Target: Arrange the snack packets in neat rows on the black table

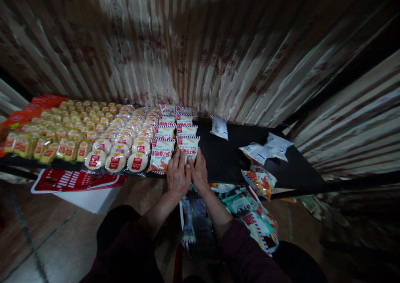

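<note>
Both hands are at the front of a column of white snack bags with red print and striped edges. My left hand (178, 175) lies along the lower left side of the nearest snack bag (188, 145). On its lower right side is my right hand (199, 169), so the bag sits between the fingers of both. Part of its lower edge is hidden by the fingers. Just left, a matching bag (161, 152) heads a second column, overlapping the ones behind it. Round packaged rice crackers (116, 162) stand in rows further left.
Yellow wrapped cakes (48, 147) and orange packaging (28, 108) fill the left of the black table (218, 162). Several loose bags (258, 179) lie on its right. Below are a red basket (62, 181) and more snack packets (246, 210). A curtain (200, 45) hangs behind.
</note>
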A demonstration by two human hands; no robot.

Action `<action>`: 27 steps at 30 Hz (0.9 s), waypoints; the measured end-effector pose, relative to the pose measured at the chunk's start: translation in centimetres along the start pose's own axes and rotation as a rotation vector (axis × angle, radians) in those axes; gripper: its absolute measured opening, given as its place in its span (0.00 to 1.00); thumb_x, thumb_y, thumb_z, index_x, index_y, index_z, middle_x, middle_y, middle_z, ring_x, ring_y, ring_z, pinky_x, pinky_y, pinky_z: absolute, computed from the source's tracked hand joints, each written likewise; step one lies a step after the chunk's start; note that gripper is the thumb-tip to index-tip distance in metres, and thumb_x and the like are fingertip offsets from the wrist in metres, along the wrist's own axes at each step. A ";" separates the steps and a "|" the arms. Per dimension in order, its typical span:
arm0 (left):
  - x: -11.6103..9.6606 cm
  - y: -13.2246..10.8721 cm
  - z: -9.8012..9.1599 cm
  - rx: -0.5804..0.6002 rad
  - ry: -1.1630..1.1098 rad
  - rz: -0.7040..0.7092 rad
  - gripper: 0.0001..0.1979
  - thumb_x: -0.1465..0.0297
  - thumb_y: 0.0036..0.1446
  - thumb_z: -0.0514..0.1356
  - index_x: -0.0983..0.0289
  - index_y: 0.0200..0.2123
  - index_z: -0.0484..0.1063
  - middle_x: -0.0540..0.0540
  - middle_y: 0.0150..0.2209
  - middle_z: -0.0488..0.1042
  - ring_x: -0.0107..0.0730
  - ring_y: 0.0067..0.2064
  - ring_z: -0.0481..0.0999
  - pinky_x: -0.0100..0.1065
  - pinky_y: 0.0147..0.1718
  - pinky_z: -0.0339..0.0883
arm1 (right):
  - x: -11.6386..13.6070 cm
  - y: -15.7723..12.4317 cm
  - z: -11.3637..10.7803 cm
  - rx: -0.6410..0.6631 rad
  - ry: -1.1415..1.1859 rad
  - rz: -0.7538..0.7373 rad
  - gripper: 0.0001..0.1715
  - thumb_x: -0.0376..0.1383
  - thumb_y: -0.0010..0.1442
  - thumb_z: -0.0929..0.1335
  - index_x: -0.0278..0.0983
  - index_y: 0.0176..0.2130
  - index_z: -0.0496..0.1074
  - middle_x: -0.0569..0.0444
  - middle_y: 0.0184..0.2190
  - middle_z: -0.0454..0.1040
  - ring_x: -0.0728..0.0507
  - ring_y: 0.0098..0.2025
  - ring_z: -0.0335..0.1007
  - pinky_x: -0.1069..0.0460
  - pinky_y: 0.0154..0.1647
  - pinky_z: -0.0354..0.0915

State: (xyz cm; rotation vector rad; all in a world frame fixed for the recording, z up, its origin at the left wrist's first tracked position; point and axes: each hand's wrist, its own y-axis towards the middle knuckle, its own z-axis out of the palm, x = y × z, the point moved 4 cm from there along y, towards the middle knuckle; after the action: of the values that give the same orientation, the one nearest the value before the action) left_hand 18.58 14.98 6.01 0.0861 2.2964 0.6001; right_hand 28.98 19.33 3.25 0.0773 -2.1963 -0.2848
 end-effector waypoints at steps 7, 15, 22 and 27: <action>0.0 0.0 -0.2 -0.009 -0.045 0.007 0.25 0.68 0.63 0.45 0.69 0.61 0.56 0.68 0.64 0.54 0.46 0.63 0.56 0.50 0.59 0.53 | 0.4 -0.1 -0.3 0.021 -0.025 0.015 0.44 0.55 0.62 0.55 0.31 0.66 0.44 0.37 0.63 0.57 0.36 0.64 0.54 0.37 0.61 0.54; -0.1 -0.4 0.2 -0.023 -0.012 0.026 0.26 0.74 0.61 0.46 0.69 0.62 0.53 0.68 0.64 0.53 0.46 0.66 0.51 0.52 0.61 0.50 | 0.4 -0.4 -0.8 0.025 0.023 0.007 0.43 0.54 0.62 0.56 0.32 0.66 0.45 0.40 0.66 0.51 0.38 0.67 0.47 0.38 0.64 0.49; -1.2 -1.8 1.2 0.031 0.108 0.099 0.27 0.76 0.60 0.47 0.64 0.63 0.52 0.65 0.67 0.49 0.47 0.68 0.43 0.56 0.60 0.49 | 0.1 -0.1 -1.5 -0.014 0.119 0.072 0.41 0.53 0.63 0.54 0.33 0.66 0.47 0.41 0.66 0.50 0.40 0.68 0.46 0.40 0.65 0.48; -1.3 -1.9 1.2 0.059 0.130 0.110 0.29 0.76 0.58 0.49 0.65 0.63 0.52 0.66 0.67 0.49 0.48 0.68 0.42 0.54 0.61 0.48 | 0.3 0.3 -1.3 0.008 0.152 0.106 0.40 0.52 0.63 0.54 0.34 0.66 0.48 0.43 0.66 0.51 0.41 0.67 0.48 0.41 0.65 0.48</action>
State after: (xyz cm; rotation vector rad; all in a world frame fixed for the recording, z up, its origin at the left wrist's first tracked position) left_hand 20.54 13.49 5.25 0.2078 2.4482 0.6097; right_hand 29.84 19.39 4.34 -0.0126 -2.0426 -0.2044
